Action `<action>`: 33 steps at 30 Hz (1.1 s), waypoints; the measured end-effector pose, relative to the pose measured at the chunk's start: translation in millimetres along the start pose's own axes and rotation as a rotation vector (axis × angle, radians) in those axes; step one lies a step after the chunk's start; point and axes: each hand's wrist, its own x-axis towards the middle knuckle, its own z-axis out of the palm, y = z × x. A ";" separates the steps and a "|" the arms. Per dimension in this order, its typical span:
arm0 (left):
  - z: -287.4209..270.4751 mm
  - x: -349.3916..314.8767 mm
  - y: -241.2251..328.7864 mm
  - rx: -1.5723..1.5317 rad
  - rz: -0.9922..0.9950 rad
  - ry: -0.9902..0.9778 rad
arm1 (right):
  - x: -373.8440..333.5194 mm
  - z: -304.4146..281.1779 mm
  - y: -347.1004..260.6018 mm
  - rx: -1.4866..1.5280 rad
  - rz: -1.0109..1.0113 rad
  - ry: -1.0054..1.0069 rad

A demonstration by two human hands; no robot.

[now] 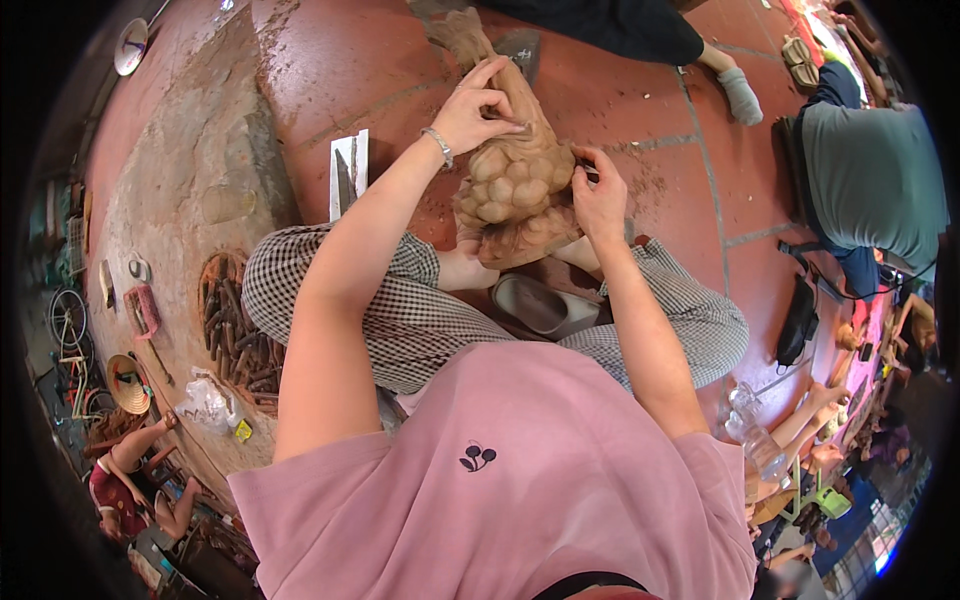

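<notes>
A brown wood carving (515, 180) stands between my bent legs. Its wide lower part bears a cluster of rounded bumps, and a narrower neck rises toward the far side. My left hand (478, 115) lies against the upper part. Its thumb and a curled finger come together in a pinch at the surface, and another finger stretches along the neck. Whatever small thing that pinch may hold is hidden. At the carving's right edge, my right hand (600, 195) has its fingers bent and closed on the side of the wood.
Left of me lies a large stone-like slab (190, 150) with a basket of dark carving tools (235, 320) and a plastic bag (210, 400). A white strip with a blade-like piece (347, 175) lies on red tiles. A seated person (870, 185) is at right; a clear bottle (755, 435) stands nearer.
</notes>
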 end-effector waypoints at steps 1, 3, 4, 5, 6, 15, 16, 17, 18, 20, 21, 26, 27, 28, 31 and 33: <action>6.9 5.1 2.9 0.076 0.014 0.001 | 0.4 0.6 -0.3 -0.005 0.023 -0.014; 23.3 15.1 10.2 0.219 0.043 0.002 | 0.3 0.0 -0.7 0.022 -0.004 0.014; 23.2 15.8 11.8 0.223 0.058 0.015 | -0.1 -1.5 -0.3 0.032 -0.016 0.029; 18.2 16.3 12.1 0.214 0.062 -0.038 | -1.1 -0.2 0.9 0.043 -0.027 0.033; 10.9 16.7 11.9 0.201 0.068 -0.091 | -2.7 1.3 4.4 0.049 -0.037 0.037; 14.2 16.2 16.5 0.194 0.061 -0.072 | 0.2 3.3 1.4 0.023 -0.020 0.044; 17.5 15.0 24.4 0.344 0.050 -0.044 | 0.4 2.1 0.1 0.016 -0.024 0.043; 23.8 14.5 27.9 0.369 0.032 -0.029 | 0.1 1.4 -0.5 0.009 -0.028 0.041; 28.1 15.9 31.3 0.400 0.016 -0.014 | 0.6 1.2 -1.5 0.019 -0.025 0.038; 30.0 14.4 33.5 0.452 0.001 0.012 | -0.3 0.6 -3.5 0.040 -0.020 0.033; 30.2 15.0 33.8 0.440 -0.009 0.004 | -0.1 -0.4 -3.0 0.039 -0.031 0.034; 22.3 10.1 34.6 0.443 -0.004 -0.032 | -2.4 -0.4 3.5 0.029 -0.038 0.031; 25.1 12.5 31.4 0.424 -0.029 0.009 | -0.7 0.1 2.0 0.032 -0.036 0.024; 33.0 16.1 29.8 0.404 -0.054 0.048 | -0.5 0.0 1.1 0.035 -0.030 0.018; 48.2 30.2 36.2 0.531 -0.113 0.155 | -1.0 -0.6 -1.8 0.048 -0.029 0.013; 52.5 34.8 41.2 0.590 -0.151 0.223 | -1.9 -1.6 -2.8 0.038 -0.023 0.006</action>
